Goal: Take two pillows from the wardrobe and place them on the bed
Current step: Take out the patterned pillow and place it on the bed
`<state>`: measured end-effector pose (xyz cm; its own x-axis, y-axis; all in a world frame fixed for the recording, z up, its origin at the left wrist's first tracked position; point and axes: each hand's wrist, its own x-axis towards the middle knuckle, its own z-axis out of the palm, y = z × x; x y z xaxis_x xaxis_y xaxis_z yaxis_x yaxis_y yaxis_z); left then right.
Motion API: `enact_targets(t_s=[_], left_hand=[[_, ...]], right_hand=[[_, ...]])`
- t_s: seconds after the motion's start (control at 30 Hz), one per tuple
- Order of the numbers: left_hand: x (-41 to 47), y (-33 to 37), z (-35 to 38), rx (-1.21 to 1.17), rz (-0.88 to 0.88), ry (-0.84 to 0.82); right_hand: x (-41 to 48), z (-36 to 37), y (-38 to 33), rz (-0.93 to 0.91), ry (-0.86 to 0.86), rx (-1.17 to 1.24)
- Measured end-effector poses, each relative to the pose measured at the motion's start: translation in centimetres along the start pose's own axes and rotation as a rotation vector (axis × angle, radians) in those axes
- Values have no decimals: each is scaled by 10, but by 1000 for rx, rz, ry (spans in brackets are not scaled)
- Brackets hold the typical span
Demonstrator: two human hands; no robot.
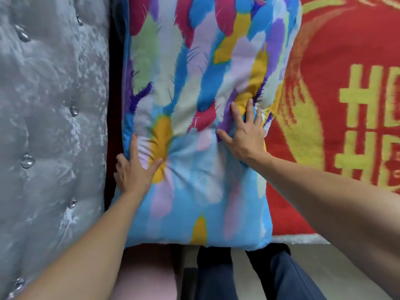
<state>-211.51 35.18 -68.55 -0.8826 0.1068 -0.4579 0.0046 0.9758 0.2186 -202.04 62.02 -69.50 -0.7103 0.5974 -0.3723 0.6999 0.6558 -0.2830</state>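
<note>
Your fingers (251, 111) on the right hand (244, 137) are spread and pressed flat into the pillow with a feather print in blue, yellow, magenta and lilac (194, 126), denting the fabric near its right edge; two fingertips sink into a fold there and are partly hidden. Your left hand (134, 169) lies with fingers together along the pillow's left edge and the thumb splayed inward, the cloth puckering under the palm. You cannot tell whether the outer fingers curl round behind that edge, since the pillow hides them.

The pillow lies on the red plush blanket with yellow lettering (346, 105), its long axis running straight away from you, one short end nearest your legs and the far end cut off by the top of the frame. Its left side sits just beside the grey tufted velvet headboard with crystal buttons (47, 126), with a dark gap between them. The blanket's lettering is cut off at the right edge and cannot be read whole. Below the pillow's near end, your dark blue trousers (259, 276) show, and a blurred pink shape lies to their left, too soft to identify.
</note>
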Motion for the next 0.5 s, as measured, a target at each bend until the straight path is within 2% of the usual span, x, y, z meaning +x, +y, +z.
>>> enact_targets(t_s=[0.17,0.33,0.5], left_hand=[[-22,-15,4,30,-65,28],[-15,-17,8,119,-87,-2],[-20,4,-2,372,70,3]], right_hand=[[-10,7,-18,-192,24,-112],[-1,18,1,-246,-44,-237],[1,7,3,-242,-198,-358]])
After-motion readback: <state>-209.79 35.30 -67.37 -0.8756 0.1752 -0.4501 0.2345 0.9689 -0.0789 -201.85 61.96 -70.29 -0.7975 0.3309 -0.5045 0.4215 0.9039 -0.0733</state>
